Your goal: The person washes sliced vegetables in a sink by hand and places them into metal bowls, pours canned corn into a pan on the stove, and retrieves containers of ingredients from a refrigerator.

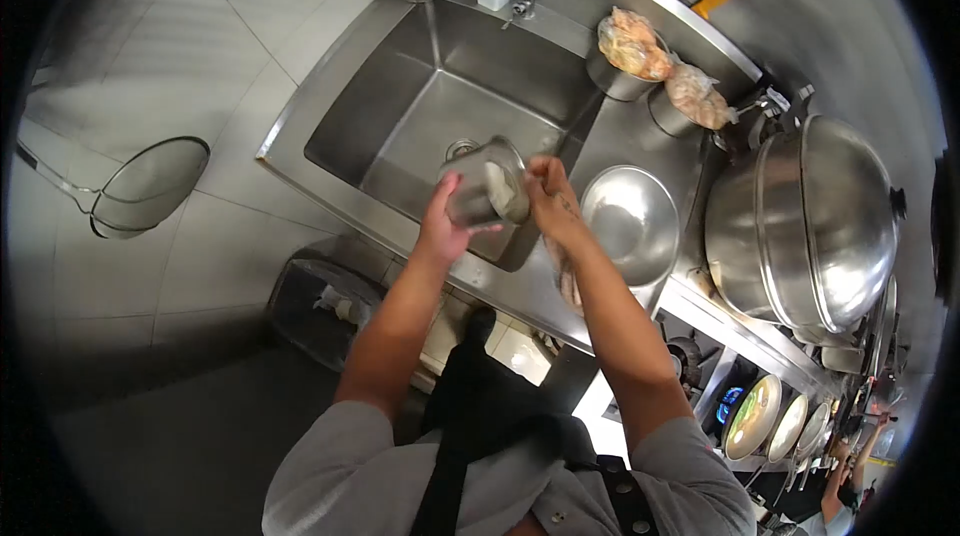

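Both arms (392, 336) forward, fingers (545, 171) at container (468, 198)

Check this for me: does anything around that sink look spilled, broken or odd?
Nothing around the sink stands out as spilled or broken. The metal container is tipped, but the left hand grips it, so that's probably deliberate.
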`<state>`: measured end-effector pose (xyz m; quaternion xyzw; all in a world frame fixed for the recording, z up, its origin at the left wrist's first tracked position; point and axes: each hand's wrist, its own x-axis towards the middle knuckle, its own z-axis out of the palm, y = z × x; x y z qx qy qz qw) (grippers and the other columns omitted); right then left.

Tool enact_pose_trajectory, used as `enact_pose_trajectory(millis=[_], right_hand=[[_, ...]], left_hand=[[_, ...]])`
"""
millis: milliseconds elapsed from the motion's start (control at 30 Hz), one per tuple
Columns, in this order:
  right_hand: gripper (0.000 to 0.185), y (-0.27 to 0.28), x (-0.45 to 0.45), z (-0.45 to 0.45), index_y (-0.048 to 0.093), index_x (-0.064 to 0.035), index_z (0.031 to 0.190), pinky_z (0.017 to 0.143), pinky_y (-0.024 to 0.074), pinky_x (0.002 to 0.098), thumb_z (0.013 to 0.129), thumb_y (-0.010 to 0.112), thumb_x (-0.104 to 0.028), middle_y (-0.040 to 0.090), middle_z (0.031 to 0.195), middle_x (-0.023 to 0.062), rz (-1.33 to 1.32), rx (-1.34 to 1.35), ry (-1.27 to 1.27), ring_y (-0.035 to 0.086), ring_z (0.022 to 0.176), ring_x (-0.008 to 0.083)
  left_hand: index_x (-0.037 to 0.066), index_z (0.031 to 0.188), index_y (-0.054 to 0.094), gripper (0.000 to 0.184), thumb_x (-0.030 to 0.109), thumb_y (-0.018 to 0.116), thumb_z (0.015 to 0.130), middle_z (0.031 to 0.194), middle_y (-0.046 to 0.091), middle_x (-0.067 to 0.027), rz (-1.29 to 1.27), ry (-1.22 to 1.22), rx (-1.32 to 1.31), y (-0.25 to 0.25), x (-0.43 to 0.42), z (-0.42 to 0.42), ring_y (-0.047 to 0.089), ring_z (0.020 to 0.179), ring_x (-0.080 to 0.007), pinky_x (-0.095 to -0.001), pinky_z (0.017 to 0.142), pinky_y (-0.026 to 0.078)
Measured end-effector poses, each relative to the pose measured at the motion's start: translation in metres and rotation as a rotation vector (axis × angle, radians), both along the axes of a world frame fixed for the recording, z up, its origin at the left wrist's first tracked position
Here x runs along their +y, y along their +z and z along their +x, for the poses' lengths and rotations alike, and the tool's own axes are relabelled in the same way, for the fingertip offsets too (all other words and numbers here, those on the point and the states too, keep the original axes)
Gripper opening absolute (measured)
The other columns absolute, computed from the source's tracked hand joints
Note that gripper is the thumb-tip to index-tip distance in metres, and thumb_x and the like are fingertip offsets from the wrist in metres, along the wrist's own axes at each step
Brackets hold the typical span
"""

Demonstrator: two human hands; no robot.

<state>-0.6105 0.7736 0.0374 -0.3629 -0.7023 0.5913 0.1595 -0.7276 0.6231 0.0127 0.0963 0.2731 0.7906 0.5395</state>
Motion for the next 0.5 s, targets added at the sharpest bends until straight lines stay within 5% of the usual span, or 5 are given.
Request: enact_pose_trajectory(millis=[67, 133, 200, 433, 500], right_hand=[[0.042, -0.029, -0.004, -0.047, 0.056, -0.0016, 0.11, 0.082, 0.0474, 0.0375, 0.092, 0.05, -0.039, 0.062, 0.1, 0.0118, -0.171, 0.231, -0.215, 0.06, 0.096, 0.023], [0.05, 0.033, -0.008, -0.073, 0.054, -0.0059, 0.119, 0.093, 0.0433, 0.0403, 0.093, 0.046, -0.048, 0.058, 0.116, 0.0133, -0.854, 0.246, -0.226, 0.054, 0.11, 0.0264], [0.04, 0.017, 0.016, -0.098, 0.056, -0.0116, 0.119, 0.091, 0.0469, 0.0432, 0.091, 0.053, -0.039, 0.061, 0.113, 0.0111, -1.086, 0.514, -0.25, 0.061, 0.1, 0.0269], [0.049, 0.081, 0.066, -0.14, 0.042, -0.0129, 0.133, 0.1, 0.0414, 0.0434, 0.092, 0.049, -0.037, 0.051, 0.13, 0.0109, -0.961, 0.99, 0.221, 0.051, 0.117, 0.0274], [0.047, 0.1, 0.072, -0.143, 0.042, -0.0129, 0.133, 0.1, 0.0413, 0.0434, 0.093, 0.048, -0.036, 0.052, 0.129, 0.0111, -0.92, 0.995, 0.233, 0.051, 0.117, 0.0272]], left_hand=[[0.01, 0.138, 0.038, 0.07, 0.042, 0.065, 0.083, 0.134, 0.046, -0.0134, -0.296, 0.202, 0.416, 0.016, 0.019, -0.025, 0.049, 0.119, -0.0295, -0.0535, 0.082, 0.048], [0.011, 0.139, 0.036, 0.083, 0.039, 0.076, 0.072, 0.131, 0.047, -0.015, -0.673, 0.161, 0.528, 0.073, 0.037, -0.043, 0.05, 0.118, -0.028, -0.0426, 0.088, 0.048], [0.014, 0.136, 0.043, 0.085, 0.043, 0.08, 0.066, 0.129, 0.048, -0.0192, -0.587, 0.308, 0.987, 0.072, 0.069, -0.072, 0.05, 0.116, -0.0311, -0.04, 0.091, 0.046], [0.018, 0.138, 0.041, 0.094, 0.054, 0.076, 0.059, 0.126, 0.048, -0.0192, -0.749, 0.317, 1.685, 0.204, 0.112, -0.077, 0.048, 0.118, -0.0328, -0.0426, 0.095, 0.044], [0.014, 0.137, 0.044, 0.076, 0.045, 0.073, 0.073, 0.124, 0.052, -0.0235, -0.708, 0.418, 1.744, 0.238, 0.105, -0.064, 0.055, 0.111, -0.0318, -0.045, 0.093, 0.045]])
